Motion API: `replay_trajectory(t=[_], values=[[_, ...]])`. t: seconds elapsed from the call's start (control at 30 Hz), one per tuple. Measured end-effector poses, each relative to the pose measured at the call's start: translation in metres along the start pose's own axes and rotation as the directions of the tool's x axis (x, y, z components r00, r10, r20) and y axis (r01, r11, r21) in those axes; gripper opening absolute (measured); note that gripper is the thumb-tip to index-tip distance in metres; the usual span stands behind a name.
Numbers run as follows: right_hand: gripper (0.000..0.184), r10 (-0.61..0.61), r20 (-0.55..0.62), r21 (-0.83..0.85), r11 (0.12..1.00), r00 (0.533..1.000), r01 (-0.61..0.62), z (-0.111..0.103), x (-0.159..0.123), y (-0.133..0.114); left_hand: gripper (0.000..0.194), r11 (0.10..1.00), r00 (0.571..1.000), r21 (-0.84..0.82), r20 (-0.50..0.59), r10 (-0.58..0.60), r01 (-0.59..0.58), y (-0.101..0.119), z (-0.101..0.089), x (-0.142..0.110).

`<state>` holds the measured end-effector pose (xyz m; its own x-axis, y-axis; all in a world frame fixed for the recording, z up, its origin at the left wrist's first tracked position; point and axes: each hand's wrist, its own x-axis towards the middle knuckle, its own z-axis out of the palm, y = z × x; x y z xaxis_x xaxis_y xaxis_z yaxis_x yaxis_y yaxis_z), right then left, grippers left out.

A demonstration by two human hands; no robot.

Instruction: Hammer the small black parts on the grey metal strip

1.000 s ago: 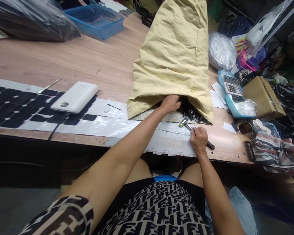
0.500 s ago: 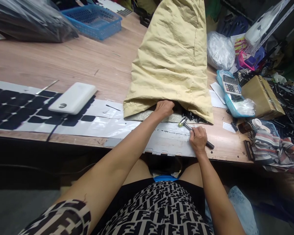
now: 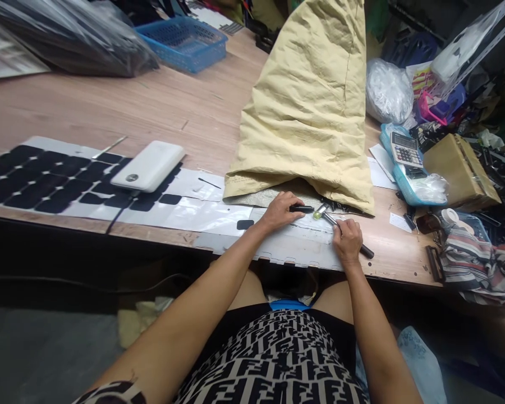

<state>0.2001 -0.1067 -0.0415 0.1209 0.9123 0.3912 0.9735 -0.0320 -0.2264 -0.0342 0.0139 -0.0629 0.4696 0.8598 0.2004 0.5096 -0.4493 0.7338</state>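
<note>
My left hand (image 3: pixel 281 212) is closed on a small black bar-shaped piece (image 3: pixel 302 209), just in front of the mouth of a yellow cloth sack (image 3: pixel 305 123). In my right hand (image 3: pixel 347 240) is a small hammer (image 3: pixel 330 219), gripped by its dark handle, with its metal and yellowish head close to the black piece. More black pieces (image 3: pixel 340 209) show in the sack's opening; the rest of its contents are hidden. Under both hands lies a pale board (image 3: pixel 278 244) along the table's front edge.
Left on the table (image 3: pixel 109 106) are a white power bank (image 3: pixel 149 165) with a cable and a sheet of black patches (image 3: pixel 46 179). A blue basket (image 3: pixel 185 45) stands behind. At right are a calculator (image 3: pixel 406 149), a cardboard box (image 3: pixel 458 168) and a striped cloth (image 3: pixel 467 252).
My left hand has come out of the sack's mouth toward me, now with a black piece in it. The hammer stays in my right hand. The view has shifted slightly left.
</note>
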Motion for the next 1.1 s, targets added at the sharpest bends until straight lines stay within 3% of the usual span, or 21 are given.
replay_trajectory(t=[0.23, 0.47, 0.63, 1.1], values=[[0.024, 0.044, 0.016, 0.086, 0.995, 0.999, -0.045, -0.011, 0.005, -0.004, 0.021, 0.999, 1.0, -0.027, -0.013, 0.017, -0.017, -0.003, 0.004, 0.004], [0.033, -0.042, 0.058, 0.306, 0.952, 0.997, 0.022, -0.025, 0.004, -0.043, 0.023, 0.999, 0.999, -0.038, -0.039, 0.002, -0.003, -0.007, 0.009, 0.006], [0.036, -0.051, 0.078, 0.224, 0.974, 0.996, 0.032, -0.02, 0.001, -0.059, 0.019, 1.0, 1.0, -0.03, -0.018, 0.005, -0.006, -0.007, 0.008, 0.007], [0.035, 0.017, 0.041, 0.14, 0.99, 0.999, -0.023, -0.018, 0.002, -0.047, 0.028, 1.0, 0.999, -0.025, -0.042, -0.02, 0.019, -0.002, 0.008, 0.007]])
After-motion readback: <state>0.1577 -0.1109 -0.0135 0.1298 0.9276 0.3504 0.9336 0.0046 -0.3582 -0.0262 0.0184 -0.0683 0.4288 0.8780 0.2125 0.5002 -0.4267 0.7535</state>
